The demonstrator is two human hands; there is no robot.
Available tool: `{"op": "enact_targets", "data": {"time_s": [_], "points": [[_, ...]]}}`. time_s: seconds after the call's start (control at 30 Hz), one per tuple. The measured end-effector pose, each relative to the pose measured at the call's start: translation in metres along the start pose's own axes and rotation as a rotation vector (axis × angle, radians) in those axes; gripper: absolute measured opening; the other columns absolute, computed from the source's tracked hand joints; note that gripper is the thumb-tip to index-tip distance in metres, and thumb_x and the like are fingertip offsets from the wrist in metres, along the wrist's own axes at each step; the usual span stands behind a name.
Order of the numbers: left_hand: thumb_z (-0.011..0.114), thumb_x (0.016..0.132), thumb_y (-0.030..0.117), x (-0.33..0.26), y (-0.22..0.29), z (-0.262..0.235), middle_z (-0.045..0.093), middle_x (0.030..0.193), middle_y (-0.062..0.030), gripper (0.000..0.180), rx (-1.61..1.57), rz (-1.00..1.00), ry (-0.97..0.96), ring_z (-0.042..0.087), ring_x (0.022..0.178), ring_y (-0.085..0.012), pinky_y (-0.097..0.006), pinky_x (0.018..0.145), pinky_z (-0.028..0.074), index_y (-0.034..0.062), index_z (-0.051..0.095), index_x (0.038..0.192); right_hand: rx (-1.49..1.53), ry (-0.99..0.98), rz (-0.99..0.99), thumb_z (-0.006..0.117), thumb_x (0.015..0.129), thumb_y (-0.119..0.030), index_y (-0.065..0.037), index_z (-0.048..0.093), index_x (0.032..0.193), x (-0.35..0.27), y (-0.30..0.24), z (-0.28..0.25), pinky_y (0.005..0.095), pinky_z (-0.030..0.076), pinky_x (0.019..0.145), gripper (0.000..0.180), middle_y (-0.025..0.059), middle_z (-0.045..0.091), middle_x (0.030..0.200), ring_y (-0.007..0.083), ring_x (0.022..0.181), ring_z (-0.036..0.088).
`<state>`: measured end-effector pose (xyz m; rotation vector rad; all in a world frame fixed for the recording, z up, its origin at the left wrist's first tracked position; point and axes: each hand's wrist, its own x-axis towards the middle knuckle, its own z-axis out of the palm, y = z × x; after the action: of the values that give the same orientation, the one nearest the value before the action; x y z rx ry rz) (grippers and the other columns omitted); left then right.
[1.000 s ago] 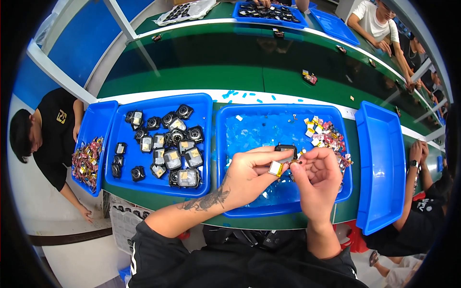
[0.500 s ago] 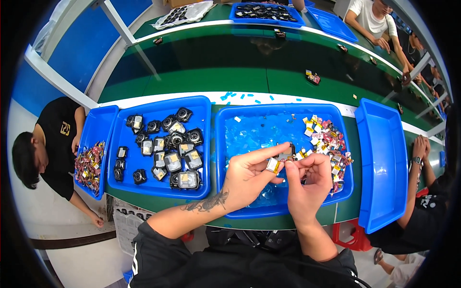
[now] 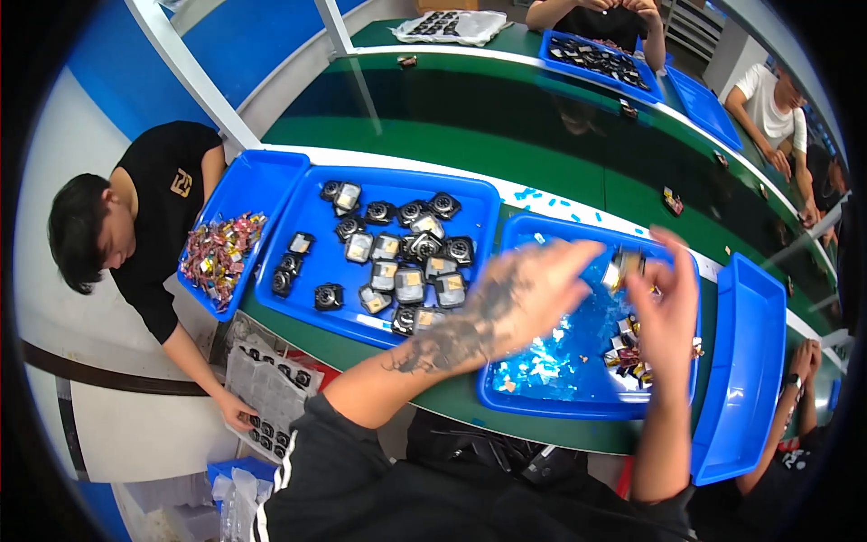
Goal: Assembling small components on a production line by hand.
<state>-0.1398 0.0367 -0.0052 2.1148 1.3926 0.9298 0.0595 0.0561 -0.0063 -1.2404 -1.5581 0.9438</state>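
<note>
Above the blue tray (image 3: 515,411) in front of me, both hands are smeared by motion. My right hand (image 3: 666,316) appears to hold a small electronic module (image 3: 623,268), with a silvery-yellow battery-like part, between thumb and fingers. My left hand (image 3: 542,287), its fingers stretched out, is just left of the module and seems to hold nothing. Inside the tray, small red, white and yellow parts (image 3: 628,352) are heaped beneath my right hand. Bits of blue film (image 3: 542,357) cover the tray's left part.
To the left, a blue tray (image 3: 293,305) holds several black watch-like cases (image 3: 409,287). Beyond it stands a narrower bin (image 3: 287,164) of small parts (image 3: 221,257), beside a person in black (image 3: 149,217). An upright blue tray (image 3: 741,379) is at right. Modules (image 3: 673,200) lie on the green belt (image 3: 506,135).
The view has turned left, so the trays appear farther right. My hands have moved apart; the module now sits by my right thumb. The person at left reaches to a tray of black pieces.
</note>
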Motion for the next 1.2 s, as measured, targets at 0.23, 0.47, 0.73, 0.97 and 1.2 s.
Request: {"op": "enact_targets", "data": {"time_s": [0.23,0.47,0.73,0.97,1.2], "points": [[0.072,0.080,0.038,-0.015,-0.062,-0.073,0.063,0.118,-0.0158,0.041,0.861,-0.351,-0.228,0.055,0.118,-0.0330,-0.043,0.106,0.039,0.0091,0.067,0.110,-0.308,-0.042,0.342,0.090,0.059,-0.014,-0.001,0.057,0.114,0.172,0.084,-0.004,0.0298,0.052,0.071,0.066,0.0135,0.066,0.094,0.0184,0.079,0.064],[0.078,0.074,0.022,-0.009,-0.057,-0.074,0.063,0.104,-0.0124,0.030,0.648,-0.293,-0.236,0.056,0.105,-0.0286,-0.041,0.094,0.044,0.0053,0.064,0.096,-0.763,0.113,0.048,0.081,0.073,-0.020,-0.002,0.063,0.112,0.163,0.080,-0.019,0.0359,0.052,0.084,0.046,0.0164,0.068,0.101,0.0273,0.095,0.066],[0.067,0.062,-0.009,-0.003,-0.009,-0.008,0.056,0.113,-0.0128,0.029,0.253,0.349,0.274,0.063,0.079,-0.0254,-0.035,0.062,0.054,0.0062,0.061,0.085,0.308,-0.344,0.131,0.061,0.094,-0.016,0.003,0.066,0.102,0.013,-0.022,0.036,0.0269,0.053,0.064,0.022,0.0073,0.067,0.088,0.0110,0.076,0.064],[0.056,0.093,0.001,-0.013,0.011,0.023,0.046,0.130,-0.0181,0.053,-1.091,-0.224,-0.290,0.062,0.106,-0.0219,-0.032,0.080,0.057,0.0041,0.028,0.138,-0.010,-0.081,-0.040,0.067,0.086,-0.009,0.001,0.067,0.099,-0.017,-0.002,0.014,0.0250,0.050,0.058,0.016,0.0077,0.067,0.081,0.0091,0.067,0.062],[0.047,0.099,0.009,-0.009,-0.003,0.026,0.063,0.111,-0.0217,0.037,-1.113,-0.371,-0.169,0.068,0.084,-0.0237,-0.032,0.073,0.058,0.0043,0.034,0.133,-0.671,0.049,-0.197,0.071,0.079,-0.008,-0.002,0.070,0.096,0.023,0.033,-0.060,0.0349,0.053,0.072,0.017,0.0148,0.065,0.091,0.0282,0.081,0.065]]}}
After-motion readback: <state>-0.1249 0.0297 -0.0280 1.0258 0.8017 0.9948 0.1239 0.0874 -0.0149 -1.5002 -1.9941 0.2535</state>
